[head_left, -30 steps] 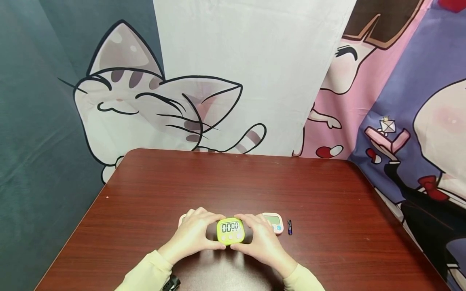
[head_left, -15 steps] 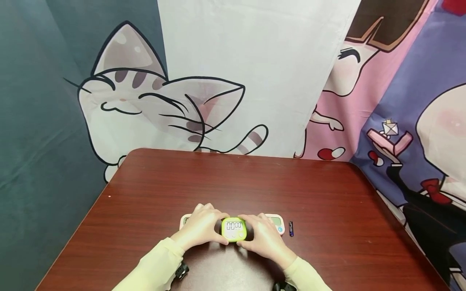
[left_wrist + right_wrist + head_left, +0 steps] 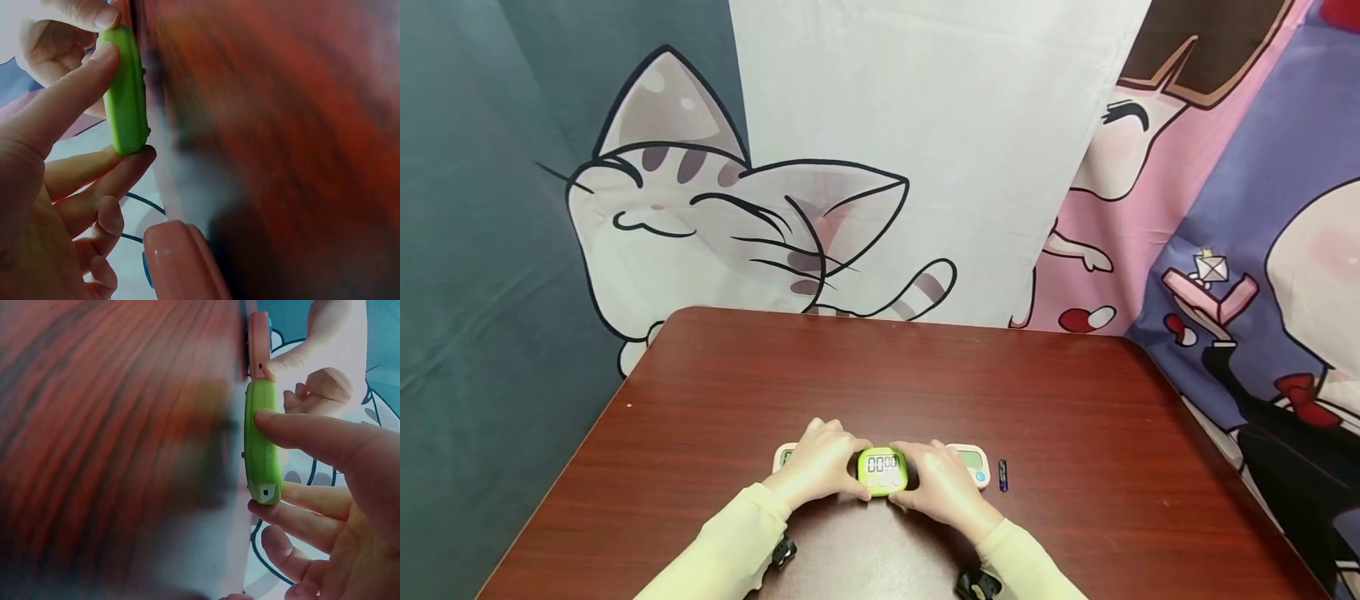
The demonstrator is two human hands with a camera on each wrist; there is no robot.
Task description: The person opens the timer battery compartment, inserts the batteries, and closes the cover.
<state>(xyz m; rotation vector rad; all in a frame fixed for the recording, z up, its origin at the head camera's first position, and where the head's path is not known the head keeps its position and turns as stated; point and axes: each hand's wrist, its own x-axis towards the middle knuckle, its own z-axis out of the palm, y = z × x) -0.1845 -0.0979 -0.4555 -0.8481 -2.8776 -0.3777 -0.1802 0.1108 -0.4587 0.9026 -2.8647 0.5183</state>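
A lime-green digital kitchen timer (image 3: 882,472) faces up between both hands, its display reading zeros. My left hand (image 3: 822,463) pinches its left side, thumb at the near edge and fingers at the far edge. On the opposite side my right hand (image 3: 946,487) grips it the same way. Edge-on in the left wrist view, the green timer (image 3: 127,94) lies close over the table. The right wrist view shows the green timer's (image 3: 262,444) thin side with a small pale notch at one corner. Each hand partly covers a pale pink timer behind it.
One pale pink timer (image 3: 782,456) lies beyond my left hand, and another pink timer (image 3: 974,463) beyond my right. A small dark battery (image 3: 1003,475) lies to the right of that one. The reddish-brown table (image 3: 880,367) backs onto a cartoon-printed curtain (image 3: 925,125).
Both hands have brought the green timer down toward the table and slightly away from me, still gripping it. The whole view has shifted slightly. The pink timers and battery stay put.
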